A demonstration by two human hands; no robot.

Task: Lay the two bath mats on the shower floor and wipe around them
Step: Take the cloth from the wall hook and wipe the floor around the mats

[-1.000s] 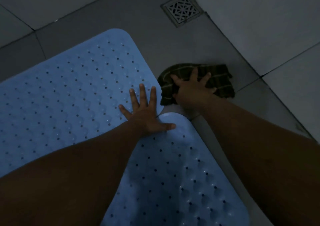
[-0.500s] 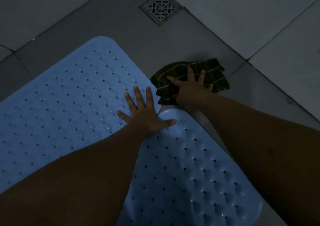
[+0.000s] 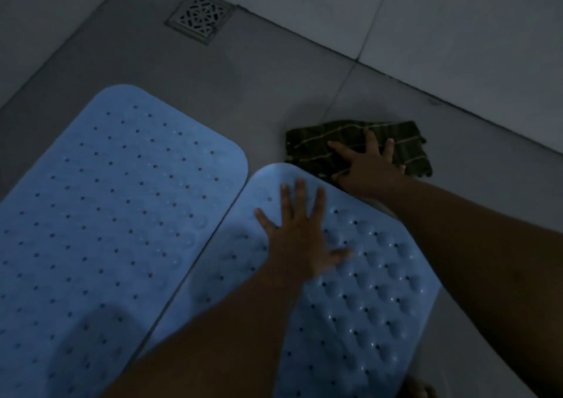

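Counting two mats (image 3: pixel 115 214) (image 3: pixel 365 291), seemingly one cloth (image 3: pixel 350 141).

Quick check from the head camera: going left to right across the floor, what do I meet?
Left bath mat → left hand pressing flat on the right bath mat → right hand spread on the dark striped cloth.

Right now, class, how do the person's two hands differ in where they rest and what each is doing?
The left hand lies flat, fingers spread, on the right-hand blue mat; the right hand presses a dark striped cloth on the grey floor. The left hand sits nearer the camera, the right hand nearer the wall. Both are open, palms down.
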